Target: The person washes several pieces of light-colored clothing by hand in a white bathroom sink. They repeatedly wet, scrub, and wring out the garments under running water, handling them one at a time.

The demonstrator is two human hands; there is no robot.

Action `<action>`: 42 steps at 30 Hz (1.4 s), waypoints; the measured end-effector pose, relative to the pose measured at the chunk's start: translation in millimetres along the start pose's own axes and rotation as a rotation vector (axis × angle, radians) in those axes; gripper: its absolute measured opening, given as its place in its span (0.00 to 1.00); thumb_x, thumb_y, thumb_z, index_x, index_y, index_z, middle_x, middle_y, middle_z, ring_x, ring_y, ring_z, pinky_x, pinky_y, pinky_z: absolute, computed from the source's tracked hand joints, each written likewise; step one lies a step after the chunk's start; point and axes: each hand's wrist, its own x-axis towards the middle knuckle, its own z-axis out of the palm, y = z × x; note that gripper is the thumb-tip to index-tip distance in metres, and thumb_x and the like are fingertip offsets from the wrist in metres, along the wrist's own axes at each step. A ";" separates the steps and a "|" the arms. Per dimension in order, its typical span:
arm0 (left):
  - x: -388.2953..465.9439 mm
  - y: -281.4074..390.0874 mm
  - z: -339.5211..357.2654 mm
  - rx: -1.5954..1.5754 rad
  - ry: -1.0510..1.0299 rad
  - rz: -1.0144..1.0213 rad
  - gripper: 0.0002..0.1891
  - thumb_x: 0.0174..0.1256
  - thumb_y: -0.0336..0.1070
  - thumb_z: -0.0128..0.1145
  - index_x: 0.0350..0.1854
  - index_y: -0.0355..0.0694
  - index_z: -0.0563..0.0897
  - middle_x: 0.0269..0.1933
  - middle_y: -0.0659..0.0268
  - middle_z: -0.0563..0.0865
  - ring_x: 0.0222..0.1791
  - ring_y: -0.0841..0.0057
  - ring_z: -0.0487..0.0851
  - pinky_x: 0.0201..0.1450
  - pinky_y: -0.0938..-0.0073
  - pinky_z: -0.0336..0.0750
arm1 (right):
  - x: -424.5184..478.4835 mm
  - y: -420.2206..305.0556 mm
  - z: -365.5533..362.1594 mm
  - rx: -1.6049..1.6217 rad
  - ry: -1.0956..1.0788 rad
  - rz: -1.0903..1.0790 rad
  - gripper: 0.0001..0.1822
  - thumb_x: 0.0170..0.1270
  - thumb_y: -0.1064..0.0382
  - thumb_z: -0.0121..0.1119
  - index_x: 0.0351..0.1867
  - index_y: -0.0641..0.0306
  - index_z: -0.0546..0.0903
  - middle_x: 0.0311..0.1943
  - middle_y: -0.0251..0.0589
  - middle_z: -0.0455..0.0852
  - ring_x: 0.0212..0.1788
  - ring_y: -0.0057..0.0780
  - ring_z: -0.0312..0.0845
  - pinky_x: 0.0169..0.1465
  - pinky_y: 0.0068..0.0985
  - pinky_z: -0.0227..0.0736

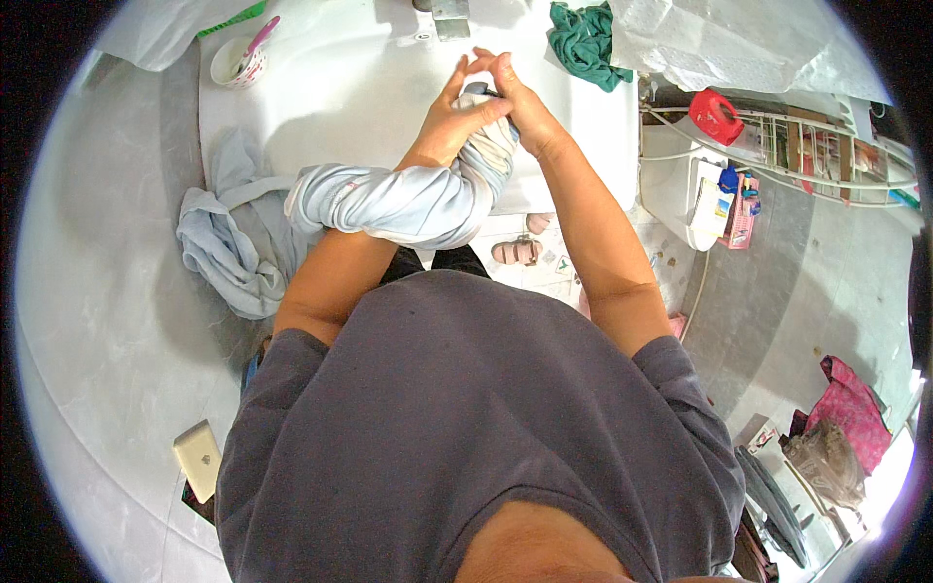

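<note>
A light blue and white cloth bundle (408,200), seemingly a rolled garment, loops over my left forearm and rises to my hands. My left hand (453,124) grips its upper end, the thumb lying across the fabric. On the other side of that end, my right hand (528,109) closes around it, and the fingertips of both hands meet beyond the cloth. A small dark piece shows at the bundle's tip between the palms. Below the hands is a white sink basin (328,109). The fingers' inner sides are partly hidden.
A metal faucet (452,22) stands at the basin's far edge. A dotted cup (237,64) with a pink-handled utensil sits left, a green cloth (587,44) right. A pale blue cloth (240,240) hangs at left. At right is a wire rack (802,149) with a red container (716,118).
</note>
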 end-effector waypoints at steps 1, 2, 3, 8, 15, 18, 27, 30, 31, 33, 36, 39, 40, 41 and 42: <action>0.1 1.2 -1.9 0.005 -0.040 -0.036 0.46 0.51 0.38 0.76 0.72 0.34 0.65 0.54 0.48 0.82 0.54 0.62 0.84 0.53 0.70 0.80 | -1.1 0.4 2.1 0.085 0.075 0.055 0.41 0.69 0.23 0.33 0.55 0.58 0.77 0.73 0.51 0.59 0.77 0.46 0.50 0.76 0.38 0.47; 0.6 3.3 -5.2 0.009 -0.083 -0.072 0.42 0.50 0.37 0.76 0.69 0.34 0.69 0.52 0.49 0.84 0.52 0.64 0.85 0.51 0.71 0.81 | -3.5 -2.6 -1.3 0.097 0.032 0.085 0.42 0.69 0.23 0.32 0.64 0.56 0.72 0.78 0.53 0.45 0.81 0.46 0.35 0.78 0.39 0.39; 0.9 6.1 -5.9 0.017 -0.125 -0.109 0.39 0.50 0.36 0.76 0.66 0.33 0.73 0.49 0.51 0.85 0.49 0.65 0.86 0.49 0.72 0.81 | -2.3 1.7 -2.5 -0.070 0.081 -0.016 0.42 0.68 0.23 0.34 0.66 0.55 0.71 0.78 0.53 0.46 0.81 0.46 0.35 0.78 0.41 0.38; 51.8 -60.3 -57.8 0.848 -0.076 0.490 0.23 0.57 0.31 0.67 0.56 0.32 0.79 0.41 0.61 0.89 0.40 0.73 0.87 0.45 0.76 0.80 | -22.3 -44.7 47.7 -1.195 -0.260 -0.395 0.52 0.53 0.23 0.57 0.71 0.58 0.68 0.70 0.57 0.67 0.76 0.52 0.53 0.77 0.49 0.38; 64.9 -92.0 -95.5 0.504 -0.075 0.012 0.18 0.57 0.36 0.69 0.49 0.39 0.83 0.40 0.63 0.88 0.43 0.71 0.84 0.52 0.71 0.78 | -60.7 -80.1 101.1 -1.178 -0.528 -0.280 0.42 0.42 0.55 0.75 0.61 0.62 0.72 0.49 0.56 0.84 0.56 0.50 0.79 0.55 0.46 0.73; 4.5 -0.3 -44.3 1.125 -0.067 0.154 0.21 0.62 0.42 0.64 0.54 0.36 0.80 0.50 0.58 0.86 0.54 0.70 0.81 0.58 0.71 0.76 | -72.1 -81.4 82.5 -1.192 -0.381 -0.487 0.39 0.42 0.64 0.72 0.60 0.58 0.71 0.43 0.50 0.84 0.49 0.51 0.81 0.53 0.42 0.75; -28.0 17.1 -40.4 -0.231 -0.246 -0.291 0.22 0.62 0.42 0.63 0.55 0.36 0.79 0.52 0.57 0.85 0.54 0.66 0.81 0.60 0.65 0.75 | -72.3 -138.4 29.8 -1.102 -0.250 -1.173 0.25 0.43 0.63 0.70 0.48 0.58 0.78 0.40 0.42 0.85 0.45 0.44 0.83 0.56 0.41 0.77; -48.8 12.8 -12.1 -0.739 -0.258 -0.400 0.22 0.61 0.42 0.63 0.55 0.36 0.79 0.53 0.57 0.84 0.55 0.65 0.81 0.61 0.64 0.75 | -73.5 -149.8 22.6 -0.943 -0.017 -1.251 0.24 0.42 0.64 0.70 0.46 0.57 0.80 0.42 0.42 0.85 0.44 0.43 0.83 0.50 0.37 0.78; -54.1 11.4 -0.3 -0.853 -0.246 -0.394 0.22 0.61 0.42 0.63 0.55 0.36 0.79 0.53 0.57 0.84 0.55 0.64 0.81 0.61 0.63 0.75 | -76.5 -152.6 19.8 -0.905 0.094 -1.262 0.24 0.42 0.64 0.70 0.45 0.56 0.80 0.41 0.41 0.84 0.43 0.42 0.82 0.49 0.35 0.78; -50.5 13.3 13.2 -0.924 -0.180 -0.356 0.22 0.61 0.42 0.63 0.55 0.35 0.79 0.54 0.57 0.84 0.55 0.63 0.81 0.61 0.62 0.75 | -76.9 -149.9 -0.6 -0.930 0.223 -1.274 0.27 0.46 0.67 0.74 0.50 0.65 0.78 0.46 0.48 0.86 0.47 0.40 0.83 0.52 0.29 0.76; -28.1 9.1 15.5 -0.893 -0.006 -0.222 0.23 0.61 0.42 0.63 0.55 0.35 0.79 0.54 0.57 0.84 0.55 0.62 0.81 0.62 0.60 0.75 | -83.1 -142.5 -12.7 -0.984 0.518 -1.204 0.27 0.48 0.65 0.75 0.51 0.64 0.77 0.45 0.46 0.85 0.46 0.37 0.83 0.52 0.26 0.74; -16.6 11.0 3.6 -0.740 0.152 -0.090 0.23 0.61 0.42 0.63 0.56 0.35 0.79 0.55 0.56 0.83 0.55 0.61 0.81 0.63 0.58 0.75 | -83.2 -121.4 -35.0 -0.910 0.679 -1.069 0.28 0.49 0.64 0.75 0.53 0.63 0.76 0.45 0.45 0.84 0.46 0.35 0.82 0.52 0.25 0.74; -16.9 15.2 -3.9 -0.655 0.174 -0.046 0.23 0.61 0.42 0.63 0.56 0.35 0.78 0.55 0.56 0.83 0.55 0.60 0.81 0.63 0.58 0.75 | -86.7 -115.2 -41.0 -0.862 0.725 -0.991 0.29 0.49 0.64 0.75 0.53 0.63 0.75 0.45 0.44 0.83 0.46 0.34 0.82 0.52 0.25 0.73; -14.8 21.3 -12.3 -0.549 0.150 0.008 0.22 0.60 0.38 0.63 0.54 0.32 0.78 0.52 0.56 0.84 0.53 0.62 0.82 0.60 0.59 0.76 | -89.9 -107.5 -47.4 -0.811 0.771 -0.914 0.29 0.49 0.64 0.75 0.54 0.63 0.75 0.45 0.43 0.83 0.46 0.33 0.81 0.52 0.25 0.73; -15.2 37.5 -12.8 -0.387 0.269 0.030 0.18 0.59 0.36 0.62 0.49 0.32 0.80 0.45 0.55 0.86 0.47 0.65 0.84 0.55 0.60 0.78 | -91.8 -94.6 -54.5 -0.679 0.770 -0.830 0.29 0.51 0.64 0.73 0.55 0.64 0.73 0.46 0.42 0.83 0.48 0.29 0.80 0.53 0.24 0.73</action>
